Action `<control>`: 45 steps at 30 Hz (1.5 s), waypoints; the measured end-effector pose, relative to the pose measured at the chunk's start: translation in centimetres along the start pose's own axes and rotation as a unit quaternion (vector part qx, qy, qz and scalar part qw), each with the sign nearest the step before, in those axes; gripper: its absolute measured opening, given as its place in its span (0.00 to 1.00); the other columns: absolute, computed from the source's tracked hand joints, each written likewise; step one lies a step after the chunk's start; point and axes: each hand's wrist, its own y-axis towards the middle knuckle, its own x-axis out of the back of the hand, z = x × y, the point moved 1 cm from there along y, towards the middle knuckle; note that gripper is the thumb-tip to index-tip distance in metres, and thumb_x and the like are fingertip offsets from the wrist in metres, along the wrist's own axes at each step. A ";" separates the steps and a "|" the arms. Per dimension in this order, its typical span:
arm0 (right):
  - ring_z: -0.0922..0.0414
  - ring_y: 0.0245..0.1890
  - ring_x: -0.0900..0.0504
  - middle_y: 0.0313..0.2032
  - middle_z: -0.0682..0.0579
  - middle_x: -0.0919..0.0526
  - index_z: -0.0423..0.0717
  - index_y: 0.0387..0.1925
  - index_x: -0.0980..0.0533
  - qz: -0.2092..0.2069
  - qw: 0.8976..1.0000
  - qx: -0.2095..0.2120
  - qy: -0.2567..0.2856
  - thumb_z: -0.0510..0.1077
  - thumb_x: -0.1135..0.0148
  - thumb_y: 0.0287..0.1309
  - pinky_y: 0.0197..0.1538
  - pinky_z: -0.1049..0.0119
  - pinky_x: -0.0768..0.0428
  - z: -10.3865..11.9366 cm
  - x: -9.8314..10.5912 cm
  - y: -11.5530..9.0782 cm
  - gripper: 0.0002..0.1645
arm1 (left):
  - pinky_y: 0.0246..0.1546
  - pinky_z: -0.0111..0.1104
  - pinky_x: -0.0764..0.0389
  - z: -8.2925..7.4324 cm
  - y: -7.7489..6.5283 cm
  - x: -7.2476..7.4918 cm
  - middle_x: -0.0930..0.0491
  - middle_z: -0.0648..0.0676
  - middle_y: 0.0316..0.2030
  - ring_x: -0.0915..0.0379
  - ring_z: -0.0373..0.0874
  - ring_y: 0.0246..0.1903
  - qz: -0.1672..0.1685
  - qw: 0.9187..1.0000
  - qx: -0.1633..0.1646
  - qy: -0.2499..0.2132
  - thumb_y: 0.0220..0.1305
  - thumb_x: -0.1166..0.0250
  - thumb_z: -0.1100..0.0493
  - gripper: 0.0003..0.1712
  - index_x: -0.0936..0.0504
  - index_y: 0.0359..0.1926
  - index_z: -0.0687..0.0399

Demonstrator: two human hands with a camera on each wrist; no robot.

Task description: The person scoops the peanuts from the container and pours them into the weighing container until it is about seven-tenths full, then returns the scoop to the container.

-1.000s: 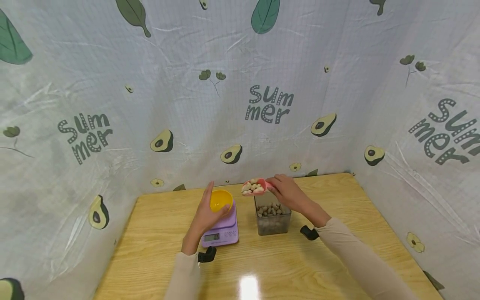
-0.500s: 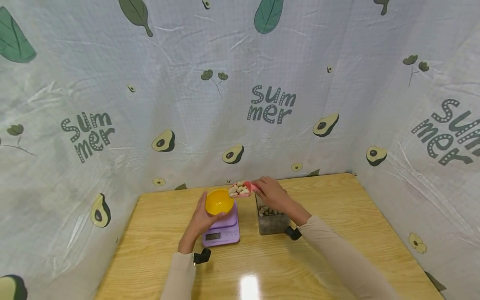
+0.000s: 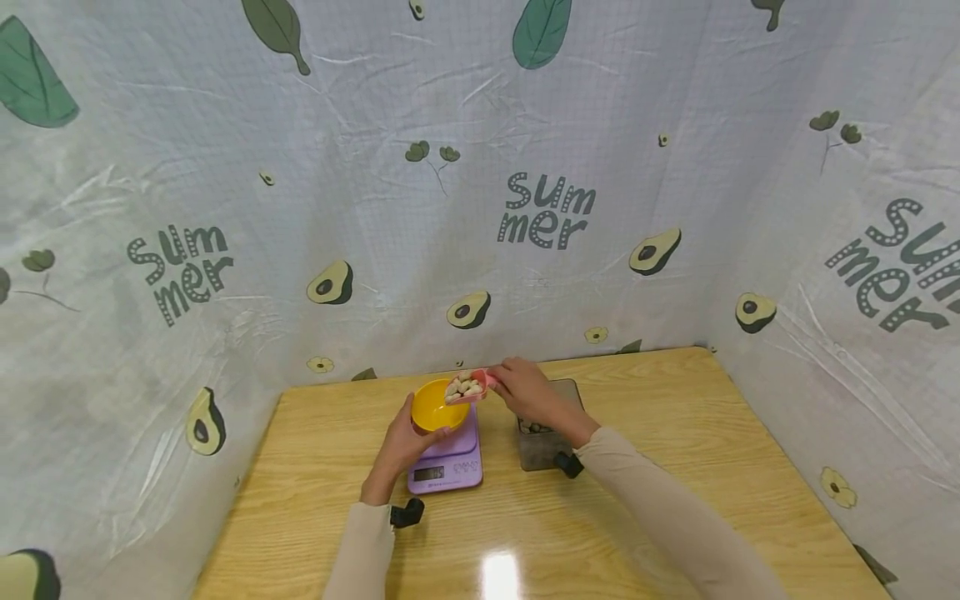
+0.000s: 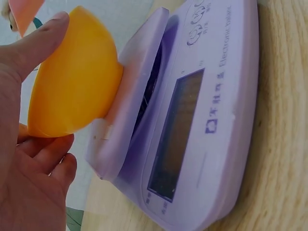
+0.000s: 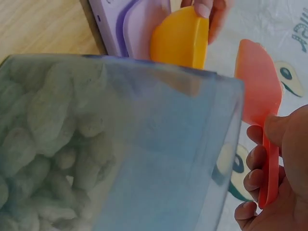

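Observation:
My left hand grips a small yellow bowl, thumb at the rim and fingers curled around the far side. Under the bowl lies a purple kitchen scale, its display facing me. The handle of a pink scoop is gripped by my right hand. Pale nuts fill the scoop, which overlaps the bowl's right rim in the head view. Below my right forearm stands a see-through grey container with more nuts in it, partly hidden by that arm.
The wooden table bears the scale on the left and the container on the right, with a gap between them. A white printed sheet hangs behind and along both sides of the table.
My right hand has carried the loaded scoop left and slightly down, from above the container to the bowl's rim. My left hand still holds the bowl over the scale.

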 end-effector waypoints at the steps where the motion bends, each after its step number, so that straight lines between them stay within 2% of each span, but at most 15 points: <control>1: 0.50 0.46 0.20 0.43 0.49 0.17 0.46 0.55 0.22 0.005 1.000 0.001 -0.012 0.49 0.47 0.72 0.53 0.53 0.22 0.1 -0.1 0.2 0.18 | 0.71 0.53 0.40 0.0 0.0 0.0 0.43 0.67 0.73 0.40 0.62 0.70 -0.002 1.000 0.003 0.002 0.53 0.26 0.42 0.63 0.54 0.77 0.63; 5: 0.53 0.48 0.21 0.44 0.52 0.18 0.51 0.56 0.22 0.032 0.998 0.001 -0.055 0.51 0.48 0.72 0.52 0.56 0.24 0.6 -0.4 1.0 0.18 | 0.71 0.53 0.41 -0.1 -0.1 -0.1 0.46 0.68 0.74 0.43 0.63 0.72 -0.005 1.000 0.014 0.008 0.53 0.26 0.41 0.65 0.55 0.77 0.65; 9: 0.55 0.50 0.23 0.45 0.55 0.19 0.56 0.55 0.22 0.070 0.992 0.004 -0.109 0.53 0.51 0.73 0.50 0.60 0.27 1.2 -0.5 1.9 0.18 | 0.71 0.52 0.40 -0.2 -0.1 -0.1 0.46 0.68 0.74 0.43 0.62 0.72 -0.006 1.000 0.012 0.006 0.53 0.26 0.43 0.64 0.55 0.76 0.65; 14: 0.55 0.51 0.23 0.46 0.55 0.19 0.56 0.54 0.21 0.092 0.978 0.036 -0.181 0.48 0.44 0.70 0.51 0.59 0.26 2.1 0.0 3.1 0.15 | 0.71 0.54 0.41 -0.4 -0.1 -0.1 0.45 0.68 0.74 0.43 0.63 0.71 -0.007 1.000 0.009 0.007 0.53 0.25 0.43 0.63 0.54 0.76 0.65; 19: 0.55 0.51 0.22 0.47 0.54 0.17 0.56 0.52 0.19 0.071 0.963 0.073 -0.249 0.44 0.39 0.65 0.55 0.58 0.26 3.1 0.9 3.7 0.15 | 0.71 0.56 0.41 -0.2 -0.1 -0.2 0.44 0.71 0.72 0.43 0.65 0.71 -0.008 1.000 0.001 0.019 0.53 0.25 0.43 0.63 0.53 0.76 0.67; 24: 0.55 0.51 0.24 0.47 0.55 0.18 0.56 0.54 0.20 0.039 0.939 0.122 -0.318 0.46 0.40 0.67 0.55 0.59 0.28 3.8 1.7 3.9 0.15 | 0.69 0.56 0.38 0.1 -0.1 0.0 0.43 0.72 0.72 0.40 0.65 0.70 -0.016 1.000 -0.004 0.017 0.52 0.25 0.43 0.64 0.53 0.75 0.69; 26: 0.55 0.51 0.24 0.47 0.55 0.19 0.55 0.53 0.20 0.021 0.937 0.132 -0.322 0.46 0.39 0.66 0.53 0.59 0.28 3.7 1.9 3.8 0.15 | 0.69 0.55 0.37 0.1 -0.2 0.1 0.44 0.71 0.72 0.40 0.64 0.70 -0.016 1.000 0.001 0.011 0.52 0.25 0.42 0.64 0.54 0.76 0.68; 28: 0.55 0.49 0.24 0.46 0.54 0.19 0.55 0.52 0.20 0.008 0.945 0.124 -0.302 0.46 0.39 0.66 0.50 0.61 0.28 3.4 2.2 3.5 0.14 | 0.70 0.54 0.38 0.1 -0.2 0.1 0.45 0.70 0.73 0.41 0.63 0.70 -0.012 1.000 0.006 0.009 0.52 0.25 0.42 0.65 0.55 0.76 0.67; 30: 0.55 0.47 0.24 0.44 0.54 0.19 0.54 0.51 0.20 0.003 0.961 0.101 -0.257 0.48 0.40 0.67 0.46 0.61 0.30 2.7 2.4 3.1 0.13 | 0.71 0.55 0.40 0.0 -0.3 0.1 0.47 0.71 0.73 0.43 0.65 0.71 -0.008 1.000 0.005 0.009 0.53 0.26 0.41 0.66 0.56 0.76 0.68; 33: 0.54 0.44 0.24 0.42 0.53 0.19 0.54 0.53 0.21 0.004 0.985 0.052 -0.163 0.49 0.46 0.71 0.42 0.60 0.30 1.4 2.4 2.2 0.14 | 0.72 0.56 0.45 -0.2 -0.6 0.1 0.52 0.71 0.75 0.49 0.66 0.73 0.001 1.000 0.015 0.013 0.52 0.26 0.40 0.68 0.60 0.77 0.67; 35: 0.52 0.42 0.23 0.41 0.52 0.19 0.52 0.53 0.21 -0.008 0.995 0.023 -0.097 0.51 0.49 0.72 0.42 0.58 0.28 0.4 2.3 1.4 0.16 | 0.73 0.57 0.47 -0.3 -0.8 0.1 0.55 0.71 0.76 0.53 0.67 0.74 0.001 1.000 0.017 0.017 0.52 0.26 0.40 0.69 0.62 0.77 0.65; 39: 0.49 0.41 0.21 0.39 0.49 0.18 0.45 0.54 0.21 -0.058 0.998 -0.005 0.000 0.48 0.49 0.73 0.45 0.51 0.23 -1.3 2.5 -0.6 0.17 | 0.73 0.59 0.49 -0.7 -1.1 0.5 0.62 0.68 0.77 0.59 0.68 0.75 -0.015 0.999 -0.005 0.031 0.54 0.28 0.40 0.67 0.63 0.78 0.61; 41: 0.48 0.40 0.21 0.37 0.47 0.18 0.42 0.53 0.21 -0.084 0.996 -0.008 0.023 0.46 0.49 0.72 0.44 0.50 0.23 -2.0 2.9 -1.7 0.18 | 0.72 0.59 0.49 -1.2 -1.1 0.7 0.63 0.65 0.78 0.59 0.67 0.75 -0.032 0.999 -0.024 0.029 0.55 0.29 0.41 0.65 0.62 0.78 0.59; 45: 0.49 0.40 0.21 0.38 0.47 0.18 0.40 0.54 0.21 -0.108 0.992 -0.031 0.053 0.45 0.48 0.72 0.44 0.52 0.23 -3.2 3.5 -3.4 0.18 | 0.72 0.60 0.49 -2.8 -1.3 1.0 0.62 0.60 0.79 0.59 0.64 0.76 -0.057 0.997 -0.050 0.016 0.58 0.30 0.43 0.61 0.60 0.79 0.52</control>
